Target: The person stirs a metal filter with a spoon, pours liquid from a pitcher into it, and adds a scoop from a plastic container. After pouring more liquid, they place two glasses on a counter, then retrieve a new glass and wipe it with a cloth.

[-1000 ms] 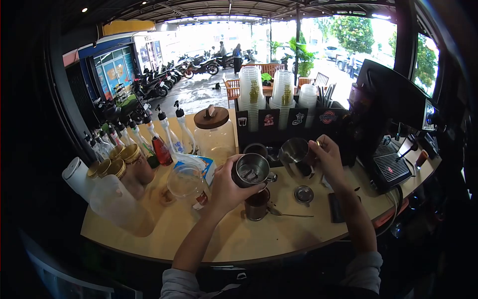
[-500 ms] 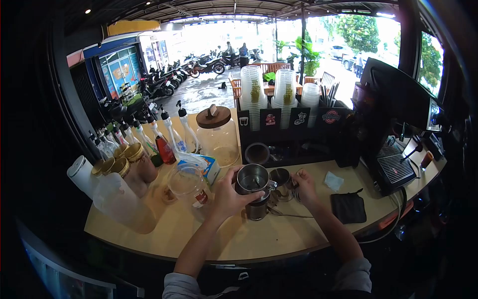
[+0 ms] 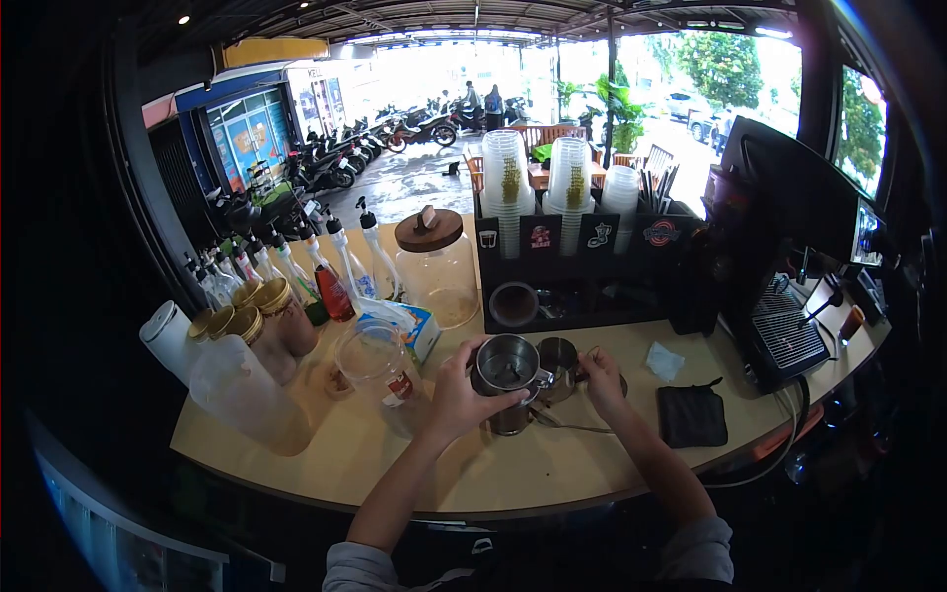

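My left hand [image 3: 473, 393] is wrapped round a metal grinder [image 3: 508, 363], its fingers on the far left side and its thumb across the front. The bowl is uncovered, with a blade at the bottom and a clasp on its right side. Close to the right of it stands a dark round metal cup or lid [image 3: 557, 355]. Beside this, my right hand [image 3: 604, 380] is closed in a pinch; what its fingers hold, I cannot tell. A thin cord [image 3: 582, 428] lies on the counter below the right hand.
Left of the grinder stand a clear plastic jar [image 3: 373, 365], a tissue box [image 3: 422, 331] and several pump bottles [image 3: 333, 294]. A black pouch [image 3: 692, 414] and a white packet [image 3: 665, 361] lie right. Behind is a cup rack [image 3: 592, 266]; an espresso machine [image 3: 789, 326] stands far right.
The view has shifted slightly. My left hand keeps its grip on the grinder, and my right hand stays pinched beside the round metal piece.
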Available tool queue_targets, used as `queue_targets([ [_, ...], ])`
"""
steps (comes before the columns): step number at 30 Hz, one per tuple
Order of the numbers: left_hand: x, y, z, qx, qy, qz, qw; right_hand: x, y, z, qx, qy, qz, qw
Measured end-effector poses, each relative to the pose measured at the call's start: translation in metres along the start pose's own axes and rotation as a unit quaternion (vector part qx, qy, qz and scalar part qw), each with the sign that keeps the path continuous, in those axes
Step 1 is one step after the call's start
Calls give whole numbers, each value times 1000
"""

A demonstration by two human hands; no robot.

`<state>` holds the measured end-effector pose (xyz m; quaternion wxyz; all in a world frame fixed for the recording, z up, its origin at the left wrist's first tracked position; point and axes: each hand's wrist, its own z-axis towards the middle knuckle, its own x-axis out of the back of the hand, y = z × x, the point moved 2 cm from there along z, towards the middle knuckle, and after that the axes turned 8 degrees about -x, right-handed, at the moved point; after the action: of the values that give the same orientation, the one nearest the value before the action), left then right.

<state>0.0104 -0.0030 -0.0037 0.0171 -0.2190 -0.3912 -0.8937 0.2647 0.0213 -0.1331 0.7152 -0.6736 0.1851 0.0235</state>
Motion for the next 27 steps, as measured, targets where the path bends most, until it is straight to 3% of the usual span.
queue_targets([
  [5,-5,-5,-3,-3,-3,-21,1000,2,-10,-11,-30,26,-80,996],
  [11,13,9,-14,-93,51,54,993,-8,-36,-15,55,26,-145,988],
  [13,31,9,-20,-144,91,78,982,-26,-72,-18,228,117,-317,913],
  [14,42,9,-26,-196,126,97,968,-39,-90,-20,229,110,-316,914],
  [16,63,-7,-44,-156,172,91,968,-81,-130,-28,361,32,-325,874],
  [17,77,-16,-52,-198,244,100,944,-102,-145,-35,359,26,-322,876],
  [18,89,-24,-60,-238,313,108,913,-126,-159,-45,384,-42,-319,865],
  [22,116,-64,-79,-198,348,80,913,-205,-167,-62,401,-275,-347,802],
  [23,115,-77,-82,-130,275,88,949,-221,-162,-61,401,-277,-345,802],
  [25,107,-95,-94,-60,200,94,973,-252,-144,-60,389,-375,-405,738],
  [26,91,-95,-94,-5,155,-60,986,-264,-144,-62,390,-376,-405,737],
  [27,82,-98,-96,49,106,-215,970,-275,-142,-63,274,-411,-443,748],
])
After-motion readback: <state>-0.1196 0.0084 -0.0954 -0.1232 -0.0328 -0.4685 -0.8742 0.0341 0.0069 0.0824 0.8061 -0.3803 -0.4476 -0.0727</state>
